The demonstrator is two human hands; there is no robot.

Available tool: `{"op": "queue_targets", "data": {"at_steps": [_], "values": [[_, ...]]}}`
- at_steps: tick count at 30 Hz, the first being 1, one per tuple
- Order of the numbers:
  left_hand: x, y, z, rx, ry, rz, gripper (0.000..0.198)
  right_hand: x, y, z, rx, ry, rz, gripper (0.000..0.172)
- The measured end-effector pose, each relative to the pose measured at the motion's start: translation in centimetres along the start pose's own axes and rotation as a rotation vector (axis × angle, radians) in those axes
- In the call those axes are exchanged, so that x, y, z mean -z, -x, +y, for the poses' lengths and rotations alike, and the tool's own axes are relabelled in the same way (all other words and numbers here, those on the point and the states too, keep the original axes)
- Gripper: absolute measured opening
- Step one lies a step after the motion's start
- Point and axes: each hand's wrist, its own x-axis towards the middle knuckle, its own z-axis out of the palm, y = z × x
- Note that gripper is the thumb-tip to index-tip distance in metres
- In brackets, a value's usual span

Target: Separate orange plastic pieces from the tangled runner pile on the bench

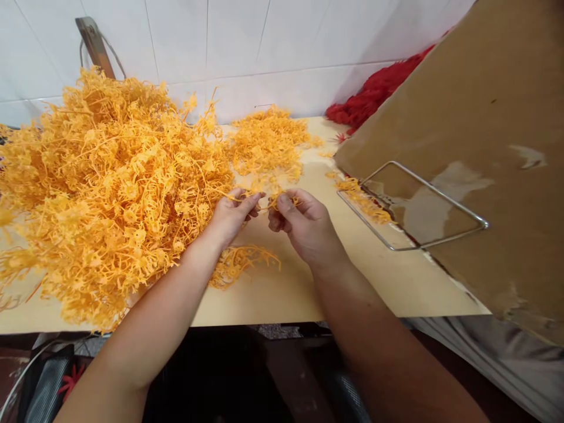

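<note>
Orange plastic sprig [268,201] pinched mid-frame between left hand [231,214] and right hand [304,226] fingers, lifted off bench [396,282] beside big orange pile [110,188] for separating, cardboard [484,147] at right.

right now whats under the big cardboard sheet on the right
Under the cardboard sheet, a bent wire frame props it above the table, with orange plastic pieces along its lower edge and a red pile behind. Anything deeper underneath is covered.
</note>
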Motion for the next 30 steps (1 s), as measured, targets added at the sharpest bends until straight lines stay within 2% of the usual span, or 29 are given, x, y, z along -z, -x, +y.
{"op": "queue_targets", "data": {"at_steps": [2, 4, 7, 8, 9, 10, 13, 16, 21, 23, 26, 30], "values": [[0.0, 0.0, -0.1, -0.029, -0.041, -0.017, 0.014, 0.2, -0.2, 0.1, 0.005, 0.007, 0.062, 0.036], [0.0, -0.1, -0.2, -0.043, -0.111, -0.019, 0.015, 0.6, -0.4, -0.1, 0.076, 0.049, 0.192, 0.035], [-0.2, -0.4, -0.6, -0.031, -0.218, -0.005, 0.012, 1.1, -0.1, -0.5, 0.413, 0.227, 0.447, 0.025], [-0.3, -0.4, -0.7, -0.027, -0.233, -0.002, 0.012, 1.2, 0.1, -0.6, 0.534, 0.314, 0.481, 0.021], [-0.3, -0.5, -0.9, -0.025, -0.238, -0.008, 0.011, 1.2, 0.2, -0.6, 0.614, 0.404, 0.466, 0.019], [-0.3, -0.6, -1.0, -0.027, -0.236, -0.018, 0.01, 1.1, 0.4, -0.6, 0.634, 0.482, 0.406, 0.019], [-0.2, -0.7, -1.6, -0.044, -0.256, -0.031, 0.012, 0.7, 0.2, 0.1, 0.43, 0.61, 0.14, 0.025], [0.0, -0.9, -2.0, -0.05, -0.333, -0.008, 0.018, 0.6, -0.6, 0.9, 0.252, 0.644, 0.049, 0.039], [0.2, -0.8, -2.1, -0.115, -0.416, -0.07, 0.003, 0.9, -1.0, 1.3, 0.231, 0.639, 0.045, 0.03], [0.2, -0.6, -2.0, -0.128, -0.414, -0.1, 0.009, 1.1, -1.1, 1.2, 0.243, 0.612, 0.055, 0.03], [0.1, -0.3, -1.7, -0.131, -0.439, -0.123, 0.016, 1.4, -1.5, 1.1, 0.221, 0.495, 0.154, 0.033], [0.0, 0.2, -1.4, -0.101, -0.511, -0.152, 0.021, 1.5, -2.2, 0.8, 0.11, 0.239, 0.315, 0.029]]}}
